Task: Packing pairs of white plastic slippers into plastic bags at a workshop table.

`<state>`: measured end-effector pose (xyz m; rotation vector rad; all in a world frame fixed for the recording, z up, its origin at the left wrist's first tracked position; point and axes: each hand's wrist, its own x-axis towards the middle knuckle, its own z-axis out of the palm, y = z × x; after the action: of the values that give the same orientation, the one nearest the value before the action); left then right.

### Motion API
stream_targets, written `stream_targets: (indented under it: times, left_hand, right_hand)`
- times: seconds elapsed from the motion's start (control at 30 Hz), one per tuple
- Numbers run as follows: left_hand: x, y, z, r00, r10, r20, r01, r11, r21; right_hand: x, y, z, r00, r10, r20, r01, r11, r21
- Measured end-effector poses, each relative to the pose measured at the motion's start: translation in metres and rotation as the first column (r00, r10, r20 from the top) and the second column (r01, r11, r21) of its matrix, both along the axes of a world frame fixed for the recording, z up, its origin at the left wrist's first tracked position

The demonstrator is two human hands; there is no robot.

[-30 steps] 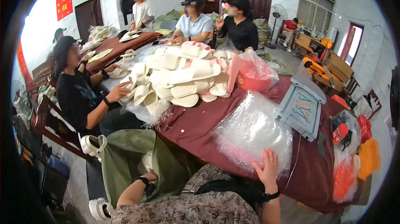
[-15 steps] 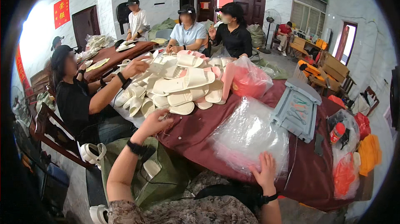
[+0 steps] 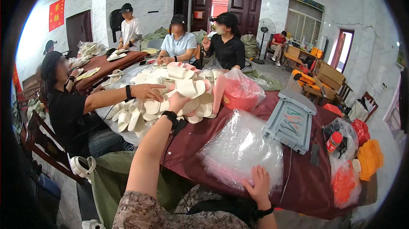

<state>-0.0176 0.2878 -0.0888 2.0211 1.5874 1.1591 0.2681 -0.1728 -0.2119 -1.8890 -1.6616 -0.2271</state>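
My left hand (image 3: 177, 101) reaches forward to a heap of white slippers (image 3: 187, 87) on the maroon-covered table (image 3: 200, 133). It touches the heap's near edge, and its fingers are hidden among the soles. A black band sits on that wrist. My right hand (image 3: 258, 184) lies flat, fingers spread, on the near edge of a stack of clear plastic bags (image 3: 238, 150). A co-worker's hand (image 3: 149, 92) rests on the same heap just left of mine.
A pink-filled plastic bag (image 3: 240, 92) stands behind the heap. A grey tray-like device (image 3: 292, 120), a red-capped bottle (image 3: 333, 141) and orange bags (image 3: 370, 158) sit at right. People sit across and to the left. A green sack (image 3: 108, 178) and a wooden chair (image 3: 36, 137) are low on the left.
My left arm rose from my lap and stretched forward to the slipper heap. My right hand stayed on the plastic bags. The co-worker's hand moved onto the heap.
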Motion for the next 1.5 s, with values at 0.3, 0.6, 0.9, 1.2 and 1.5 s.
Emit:
stream_targets:
  times: [0.3, 0.6, 0.9, 1.2, 1.5]
  left_hand:
    - [0.046, -0.046, 0.078, 0.659, -0.347, 0.667, 0.425, 0.904, 0.049]
    - [0.059, -0.131, 0.155, 0.045, -0.547, 0.836, 0.739, 0.581, 0.340]
    - [0.089, -0.218, 0.125, -0.336, -0.455, 0.825, 0.909, 0.073, 0.410]
    - [0.185, -0.276, 0.014, 0.043, -0.442, 0.896, 0.994, 0.111, 0.007]
    - [0.164, -0.287, -0.049, 0.520, -0.766, 0.377, 0.850, 0.420, -0.317]
  right_hand:
    - [0.005, 0.001, -0.008, 1.000, -0.016, -0.020, 0.015, 1.000, -0.023]
    - [0.006, 0.004, -0.012, 1.000, 0.012, -0.015, -0.012, 1.000, 0.007]
    - [0.004, 0.003, -0.002, 1.000, 0.012, -0.023, -0.012, 1.000, 0.007]
    - [0.006, -0.001, -0.012, 0.998, 0.012, -0.068, -0.016, 0.998, -0.058]
    - [0.009, 0.005, -0.010, 0.999, 0.007, 0.041, -0.006, 0.999, -0.043]
